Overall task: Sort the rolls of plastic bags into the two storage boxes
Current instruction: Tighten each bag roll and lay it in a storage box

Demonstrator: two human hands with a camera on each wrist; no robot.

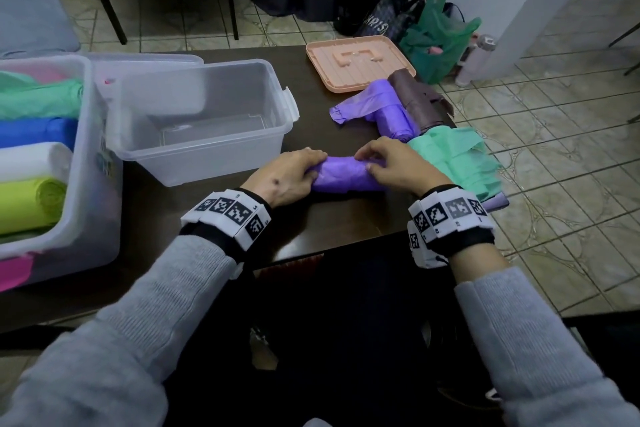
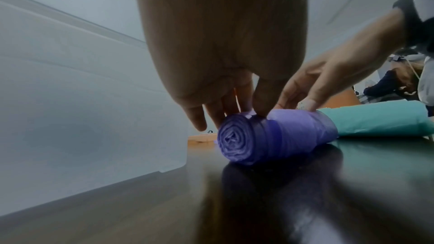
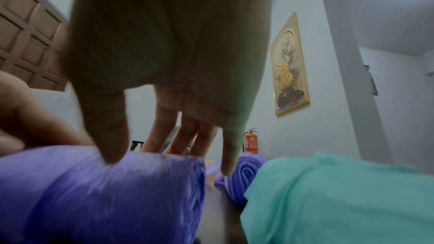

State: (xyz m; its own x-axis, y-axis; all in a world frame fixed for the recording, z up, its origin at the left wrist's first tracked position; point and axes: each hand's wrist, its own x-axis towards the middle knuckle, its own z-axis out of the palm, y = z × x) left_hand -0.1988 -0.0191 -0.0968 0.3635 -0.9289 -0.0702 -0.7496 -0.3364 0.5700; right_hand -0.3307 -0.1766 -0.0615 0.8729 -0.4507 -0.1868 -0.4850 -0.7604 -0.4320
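Nearest the table's (image 1: 194, 274) front edge, the left hand (image 1: 287, 177) and right hand (image 1: 398, 170) each curled fingers and thumb around 1 end of a purple roll (image 1: 343, 177) lying flat on the wood. Beside it, at the right edge, lay a mint-green roll (image 1: 460, 159), then a second purple roll (image 1: 391, 114) with a loose tail. Behind the left hand stood the empty clear box (image 1: 207, 114); the fuller box (image 1: 79, 184) sat at the left edge. A loose outer layer could unwind if the grip slackened during the lift.
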